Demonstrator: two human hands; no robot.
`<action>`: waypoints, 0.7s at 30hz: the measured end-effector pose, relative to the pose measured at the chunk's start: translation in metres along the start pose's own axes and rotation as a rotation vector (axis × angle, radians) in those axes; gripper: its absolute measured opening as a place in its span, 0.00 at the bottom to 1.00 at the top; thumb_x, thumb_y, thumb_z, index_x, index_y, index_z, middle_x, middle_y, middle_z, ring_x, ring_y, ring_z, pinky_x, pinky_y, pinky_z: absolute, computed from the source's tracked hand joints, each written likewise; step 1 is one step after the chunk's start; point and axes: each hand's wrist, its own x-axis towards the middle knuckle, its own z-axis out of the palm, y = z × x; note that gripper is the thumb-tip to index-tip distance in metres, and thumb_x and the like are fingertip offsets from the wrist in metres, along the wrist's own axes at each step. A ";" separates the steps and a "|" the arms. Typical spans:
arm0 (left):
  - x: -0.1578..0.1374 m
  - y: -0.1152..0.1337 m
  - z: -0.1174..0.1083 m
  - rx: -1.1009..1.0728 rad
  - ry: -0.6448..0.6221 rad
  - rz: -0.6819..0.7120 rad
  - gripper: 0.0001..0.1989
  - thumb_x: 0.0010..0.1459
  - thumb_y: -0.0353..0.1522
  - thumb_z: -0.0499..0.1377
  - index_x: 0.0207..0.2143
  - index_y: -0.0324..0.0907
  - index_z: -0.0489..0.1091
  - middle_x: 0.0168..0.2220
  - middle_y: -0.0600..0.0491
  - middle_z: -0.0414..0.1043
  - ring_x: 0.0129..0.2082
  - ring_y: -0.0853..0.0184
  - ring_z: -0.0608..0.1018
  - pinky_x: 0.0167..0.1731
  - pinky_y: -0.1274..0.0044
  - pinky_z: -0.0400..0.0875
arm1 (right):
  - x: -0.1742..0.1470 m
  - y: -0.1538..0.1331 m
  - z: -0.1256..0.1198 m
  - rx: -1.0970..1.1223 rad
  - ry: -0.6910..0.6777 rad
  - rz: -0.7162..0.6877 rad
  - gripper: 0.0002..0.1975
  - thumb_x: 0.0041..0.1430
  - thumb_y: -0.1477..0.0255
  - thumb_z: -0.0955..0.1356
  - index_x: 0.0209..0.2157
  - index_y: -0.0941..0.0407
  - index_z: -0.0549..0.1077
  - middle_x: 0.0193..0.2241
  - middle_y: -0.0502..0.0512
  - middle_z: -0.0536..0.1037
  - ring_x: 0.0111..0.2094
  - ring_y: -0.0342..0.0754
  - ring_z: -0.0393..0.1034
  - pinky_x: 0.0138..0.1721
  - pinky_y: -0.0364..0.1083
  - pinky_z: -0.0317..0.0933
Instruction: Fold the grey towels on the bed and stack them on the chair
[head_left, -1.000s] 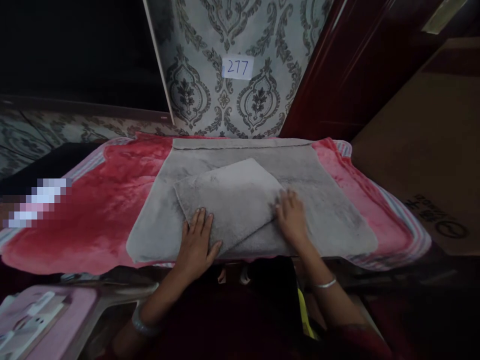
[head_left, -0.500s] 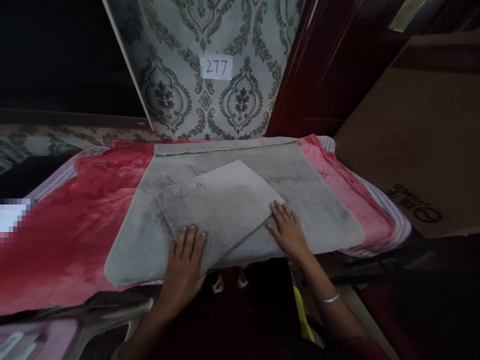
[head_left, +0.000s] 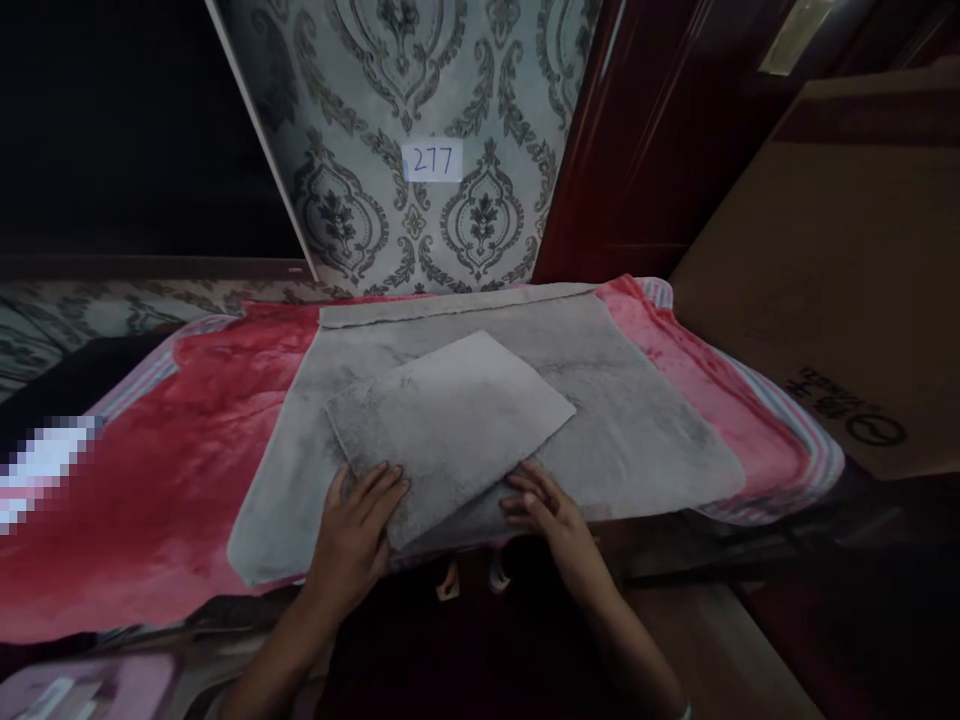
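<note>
A grey plush cloth, folded into a flat piece (head_left: 465, 400), lies turned at an angle on a larger grey plush cloth (head_left: 637, 440). My left hand (head_left: 356, 535) rests on the folded piece's lower left edge, fingers laid over it. At the piece's lower right edge is my right hand (head_left: 551, 515), its fingers loosely bent and apart, with nothing visible in them. Beneath the larger cloth spreads a red plush blanket (head_left: 217, 420).
Behind stands a patterned wall with a paper label (head_left: 433, 160) reading 277. A dark screen (head_left: 135, 130) is at the left, and a cardboard box (head_left: 840, 270) at the right. Low on the left sits a pink object (head_left: 112, 685).
My right hand has left the folded cloth's right corner and moved left and down along its edge, fingers bending. My left hand has shifted slightly left, its fingers more bent. The view has tilted slightly.
</note>
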 end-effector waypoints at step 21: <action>0.131 -0.106 -0.022 -0.483 -0.255 -0.521 0.20 0.50 0.47 0.62 0.38 0.42 0.78 0.43 0.43 0.80 0.45 0.50 0.79 0.47 0.65 0.74 | 0.043 0.008 0.050 0.644 0.088 0.115 0.23 0.48 0.66 0.77 0.47 0.54 0.74 0.49 0.56 0.81 0.56 0.59 0.72 0.58 0.59 0.67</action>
